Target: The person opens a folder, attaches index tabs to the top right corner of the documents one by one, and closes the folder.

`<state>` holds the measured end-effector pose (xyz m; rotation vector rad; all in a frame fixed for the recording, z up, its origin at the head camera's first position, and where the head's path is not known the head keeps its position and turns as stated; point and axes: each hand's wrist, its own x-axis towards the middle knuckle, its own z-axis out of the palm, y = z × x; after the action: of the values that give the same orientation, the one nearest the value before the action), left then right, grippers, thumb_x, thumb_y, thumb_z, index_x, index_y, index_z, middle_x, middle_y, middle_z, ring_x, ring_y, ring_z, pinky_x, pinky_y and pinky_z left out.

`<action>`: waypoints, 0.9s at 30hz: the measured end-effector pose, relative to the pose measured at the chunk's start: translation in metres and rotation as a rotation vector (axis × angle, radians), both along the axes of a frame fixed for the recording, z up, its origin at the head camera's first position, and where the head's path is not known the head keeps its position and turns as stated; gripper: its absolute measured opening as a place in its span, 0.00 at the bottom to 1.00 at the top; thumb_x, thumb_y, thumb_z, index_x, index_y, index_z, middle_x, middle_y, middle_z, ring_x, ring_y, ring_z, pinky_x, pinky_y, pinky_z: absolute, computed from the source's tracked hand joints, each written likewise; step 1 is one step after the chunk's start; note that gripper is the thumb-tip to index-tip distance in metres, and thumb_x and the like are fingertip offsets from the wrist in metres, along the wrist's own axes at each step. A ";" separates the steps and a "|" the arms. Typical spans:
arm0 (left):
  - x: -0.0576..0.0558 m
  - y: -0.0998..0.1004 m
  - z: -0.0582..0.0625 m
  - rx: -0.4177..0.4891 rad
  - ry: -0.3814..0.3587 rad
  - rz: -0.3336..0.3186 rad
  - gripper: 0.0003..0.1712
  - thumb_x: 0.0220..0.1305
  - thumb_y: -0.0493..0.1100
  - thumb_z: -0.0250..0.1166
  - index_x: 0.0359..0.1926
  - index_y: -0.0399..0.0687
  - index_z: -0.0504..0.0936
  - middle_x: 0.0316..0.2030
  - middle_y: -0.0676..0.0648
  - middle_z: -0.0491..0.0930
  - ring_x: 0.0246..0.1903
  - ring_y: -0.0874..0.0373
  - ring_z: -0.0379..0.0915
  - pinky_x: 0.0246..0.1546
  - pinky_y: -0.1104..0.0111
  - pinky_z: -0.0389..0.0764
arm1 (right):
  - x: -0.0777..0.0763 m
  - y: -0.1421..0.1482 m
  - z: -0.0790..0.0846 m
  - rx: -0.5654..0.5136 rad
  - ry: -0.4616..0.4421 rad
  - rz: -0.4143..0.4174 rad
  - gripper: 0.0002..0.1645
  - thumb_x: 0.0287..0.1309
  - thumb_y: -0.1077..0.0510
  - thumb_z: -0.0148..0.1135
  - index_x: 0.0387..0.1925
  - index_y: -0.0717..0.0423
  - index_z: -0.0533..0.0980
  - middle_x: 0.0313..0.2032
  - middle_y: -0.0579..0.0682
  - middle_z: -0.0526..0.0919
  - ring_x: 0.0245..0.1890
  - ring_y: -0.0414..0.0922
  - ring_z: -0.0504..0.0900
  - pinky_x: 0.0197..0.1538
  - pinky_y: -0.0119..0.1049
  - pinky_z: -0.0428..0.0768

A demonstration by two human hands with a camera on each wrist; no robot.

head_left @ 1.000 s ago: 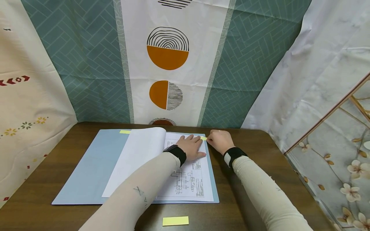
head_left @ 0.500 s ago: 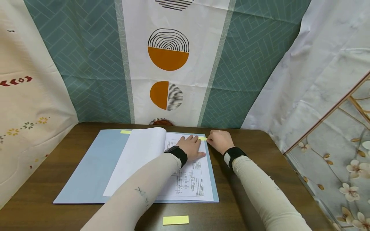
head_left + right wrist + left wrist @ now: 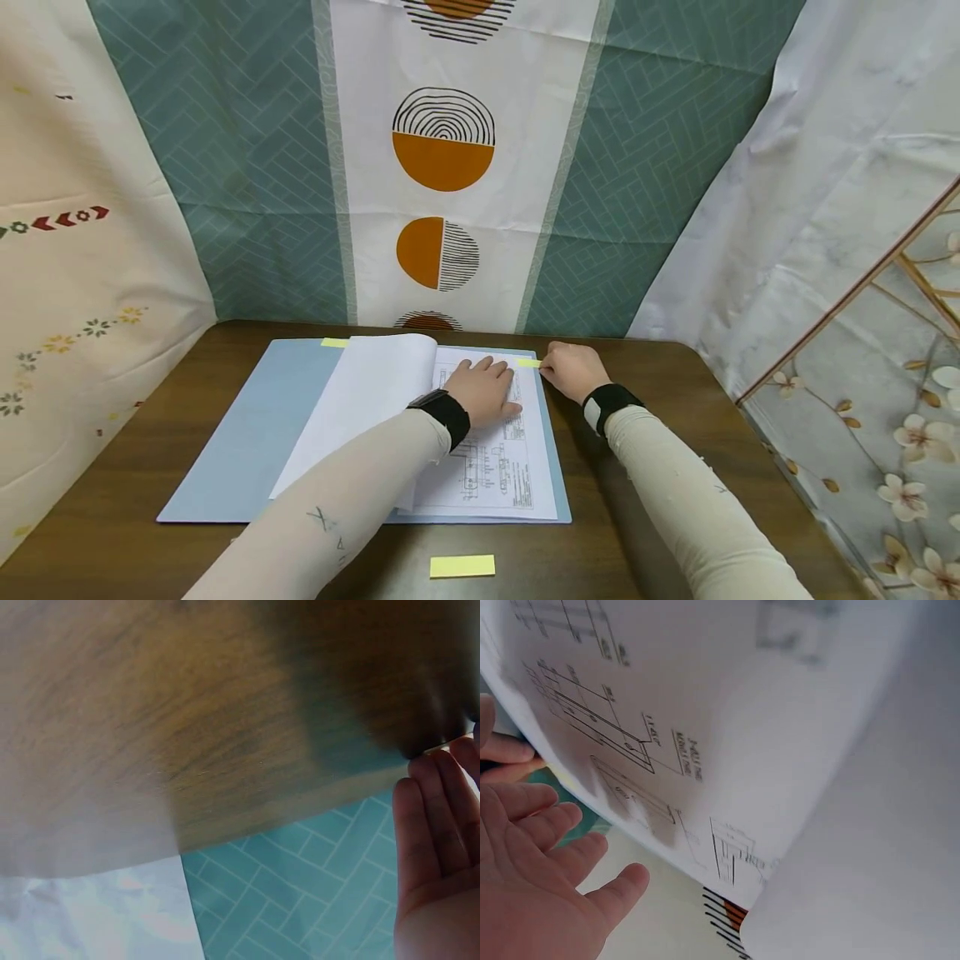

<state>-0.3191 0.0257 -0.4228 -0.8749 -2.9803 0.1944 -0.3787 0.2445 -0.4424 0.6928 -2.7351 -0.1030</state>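
A light blue folder [image 3: 232,450] lies open on the table. Its right side bears a sheet with technical drawings [image 3: 517,458], and blank white sheets [image 3: 352,404] curl over toward the left. My left hand [image 3: 482,390] is spread over the upper part of the drawing; in the left wrist view that hand [image 3: 547,877] has its fingers loosely extended by the paper. At the sheet's top right corner, a yellow sticky tab [image 3: 528,363] juts past the edge. My right hand [image 3: 573,371] pinches its outer end; in the right wrist view, my right hand [image 3: 439,855] hides the tab.
Another yellow sticky tab [image 3: 334,342] sits at the folder's upper left edge. A yellow sticky note pad [image 3: 462,567] lies near the front of the brown wooden table [image 3: 600,533]. Patterned cloth [image 3: 450,200] hangs behind the table, with more cloth at both sides.
My left hand has shifted slightly left and down, away from the tab, showing more of it. My right hand stays at the tab's end. The head view has tilted slightly.
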 end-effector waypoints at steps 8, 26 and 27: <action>0.021 -0.013 0.001 0.010 0.006 -0.053 0.44 0.67 0.72 0.51 0.74 0.51 0.66 0.71 0.50 0.66 0.72 0.50 0.57 0.67 0.49 0.58 | 0.011 0.002 0.002 0.019 -0.076 -0.015 0.14 0.62 0.53 0.67 0.47 0.52 0.86 0.38 0.46 0.81 0.35 0.41 0.81 0.42 0.37 0.80; 0.063 -0.035 0.005 0.057 0.030 -0.150 0.44 0.67 0.71 0.53 0.74 0.50 0.67 0.71 0.48 0.65 0.72 0.49 0.56 0.67 0.48 0.57 | 0.058 0.009 -0.001 0.018 -0.062 0.053 0.21 0.62 0.50 0.67 0.55 0.51 0.82 0.53 0.46 0.83 0.52 0.43 0.82 0.54 0.39 0.77; 0.065 -0.036 0.007 0.062 0.030 -0.149 0.44 0.67 0.71 0.53 0.74 0.49 0.67 0.71 0.48 0.66 0.72 0.48 0.56 0.67 0.48 0.57 | 0.061 0.009 -0.002 0.012 -0.060 0.061 0.21 0.62 0.50 0.67 0.55 0.51 0.82 0.53 0.46 0.83 0.51 0.43 0.82 0.54 0.39 0.78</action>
<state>-0.2546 -0.0105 -0.4162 -1.0716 -2.8610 0.1098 -0.3180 0.2532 -0.4440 0.7947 -2.7695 -0.0865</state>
